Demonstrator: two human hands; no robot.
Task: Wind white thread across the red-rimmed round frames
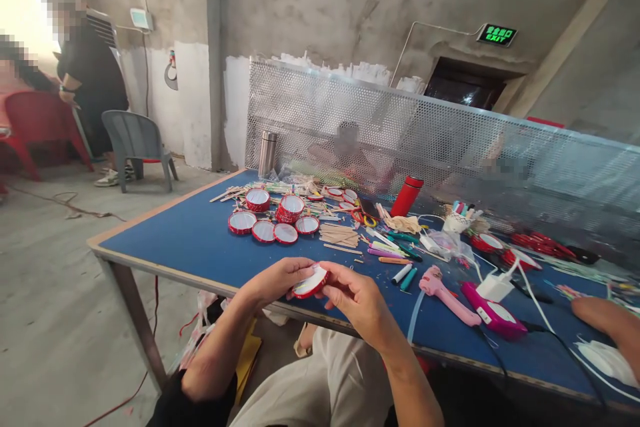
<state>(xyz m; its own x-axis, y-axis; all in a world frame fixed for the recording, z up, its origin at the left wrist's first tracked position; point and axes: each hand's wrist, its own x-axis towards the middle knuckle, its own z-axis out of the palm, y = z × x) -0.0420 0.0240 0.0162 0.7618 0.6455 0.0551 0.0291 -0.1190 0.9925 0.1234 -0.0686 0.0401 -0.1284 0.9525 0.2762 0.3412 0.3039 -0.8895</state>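
Note:
Between my two hands, just over the table's front edge, is a small round disc (pixel 311 282) with a pale top and a red rim. My left hand (pixel 280 280) is closed on its left side, the thumb lying across the top. On the right side, the fingers of my right hand (pixel 353 293) pinch the red rim. Beyond my hands, similar red-rimmed discs (pixel 285 233) lie on the blue table (pixel 185 233), a few of them stacked. Flat wooden craft sticks (pixel 340 236) lie in a pile to their right.
A pink glue gun (pixel 450 297) and a magenta device (pixel 493 312) with cables lie to the right, near a co-worker's arm (pixel 607 320). Markers (pixel 401 273), a red bottle (pixel 406 197) and a steel flask (pixel 267 155) stand or lie farther back, before a perforated metal screen (pixel 310 107).

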